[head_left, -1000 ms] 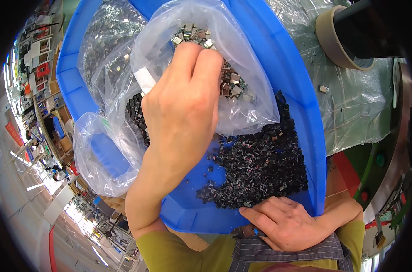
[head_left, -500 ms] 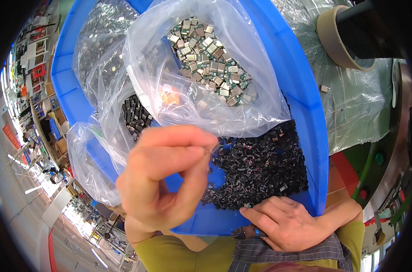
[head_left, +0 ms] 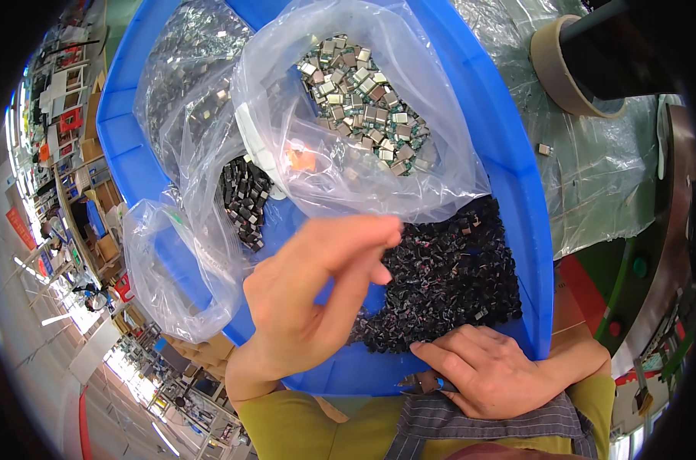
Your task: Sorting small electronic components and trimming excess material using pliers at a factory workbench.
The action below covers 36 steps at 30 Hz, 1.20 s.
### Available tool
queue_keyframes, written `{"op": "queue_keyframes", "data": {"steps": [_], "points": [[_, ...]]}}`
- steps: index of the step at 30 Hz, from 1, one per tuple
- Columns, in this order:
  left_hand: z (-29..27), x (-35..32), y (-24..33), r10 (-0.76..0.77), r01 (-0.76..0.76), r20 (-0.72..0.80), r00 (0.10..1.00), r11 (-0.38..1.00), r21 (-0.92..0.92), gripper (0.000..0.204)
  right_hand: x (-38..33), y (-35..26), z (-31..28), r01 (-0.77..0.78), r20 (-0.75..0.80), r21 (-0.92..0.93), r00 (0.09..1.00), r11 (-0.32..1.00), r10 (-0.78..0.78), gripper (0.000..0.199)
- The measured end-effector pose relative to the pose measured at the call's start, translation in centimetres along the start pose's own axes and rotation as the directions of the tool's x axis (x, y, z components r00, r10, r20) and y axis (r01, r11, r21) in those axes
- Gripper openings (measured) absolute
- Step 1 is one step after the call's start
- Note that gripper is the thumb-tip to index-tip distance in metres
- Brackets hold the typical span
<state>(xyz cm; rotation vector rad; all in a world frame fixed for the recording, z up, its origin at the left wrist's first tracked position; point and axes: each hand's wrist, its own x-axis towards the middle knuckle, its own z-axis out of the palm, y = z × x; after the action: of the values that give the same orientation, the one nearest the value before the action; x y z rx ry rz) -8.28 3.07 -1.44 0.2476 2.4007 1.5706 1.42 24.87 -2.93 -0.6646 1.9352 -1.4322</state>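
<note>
A big blue bin (head_left: 517, 176) fills the view. In it lies a clear plastic bag (head_left: 432, 176) of small silvery square parts (head_left: 363, 107), with its mouth open toward me. Loose black parts (head_left: 448, 284) are heaped at the bin's near right. My left hand (head_left: 310, 307) hovers above the near middle of the bin, thumb and fingers pinched together just below the bag's mouth; whether a part sits in the pinch is hidden. My right hand (head_left: 494, 372) lies on the bin's near rim, fingers closed over a small dark and blue object (head_left: 421, 381).
Another clear bag (head_left: 179, 84) of shiny parts lies at the bin's far left, with black parts (head_left: 244, 195) under loose plastic beside it. A roll of tan tape (head_left: 563, 69) stands at the far right on plastic sheeting (head_left: 609, 169), near a single small part (head_left: 544, 149).
My left hand has come out of the bag of silvery parts and drawn back toward me, fingers now pinched. The bag's contents are uncovered. The right hand has stayed on the rim.
</note>
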Motion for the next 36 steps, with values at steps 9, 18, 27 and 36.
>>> {"op": "queue_keyframes", "data": {"steps": [9,18,27,36], "points": [[-0.8,0.1,0.1,-0.178,0.186,0.053,0.983,0.942,-0.28,0.016,0.0,-0.1,-0.2,-0.003,-0.012,0.008,1.0,1.0,0.004,0.06],[-0.1,0.0,-0.2,-0.145,0.159,0.064,0.987,0.901,-0.405,0.017,0.1,-0.2,-0.5,0.001,-0.021,0.007,1.0,1.0,0.0,0.057],[0.3,0.2,-0.7,-0.088,0.091,0.026,0.996,0.968,-0.235,0.018,0.0,-0.1,-0.4,0.014,-0.022,-0.017,1.0,1.0,-0.015,0.061],[0.5,0.1,-0.6,-0.08,0.079,0.001,0.997,0.982,-0.169,0.019,0.0,0.0,-0.4,0.022,-0.023,-0.006,0.999,1.0,-0.022,0.061]]}}
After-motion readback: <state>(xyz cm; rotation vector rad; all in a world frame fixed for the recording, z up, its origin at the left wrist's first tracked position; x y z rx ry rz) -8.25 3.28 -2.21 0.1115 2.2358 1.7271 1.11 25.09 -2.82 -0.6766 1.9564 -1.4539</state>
